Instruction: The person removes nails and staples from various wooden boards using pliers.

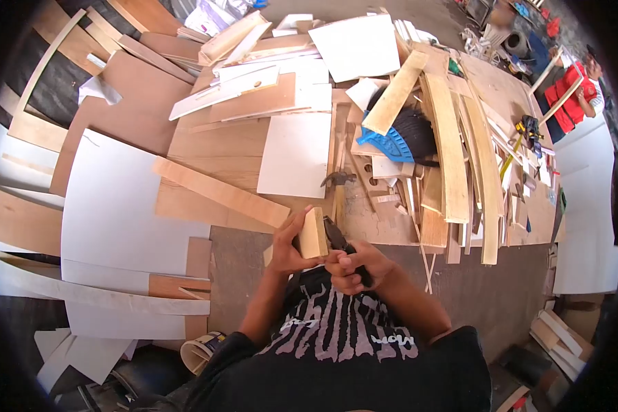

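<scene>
My left hand [290,242] is wrapped round a short light-coloured wooden board [314,233], held up in front of my chest with one end towards me. In my right hand [359,266] is a pair of pliers [336,235] with dark jaws and black handles. The jaws are close against the right side of the board; whether they grip anything there is too small to tell. Just beyond my hands, a claw hammer [338,180] lies on the worktable [384,230]. A longer wooden plank [220,190] reaches from the left towards my left hand.
White panels [295,154] and offcuts are piled on the table. At right lie several long planks [446,151], a blue brush head with black bristles [391,143] and a yellow-black tape measure [529,128]. Far right, a person in red [566,99] holds a pale frame. A bucket [200,351] stands lower left.
</scene>
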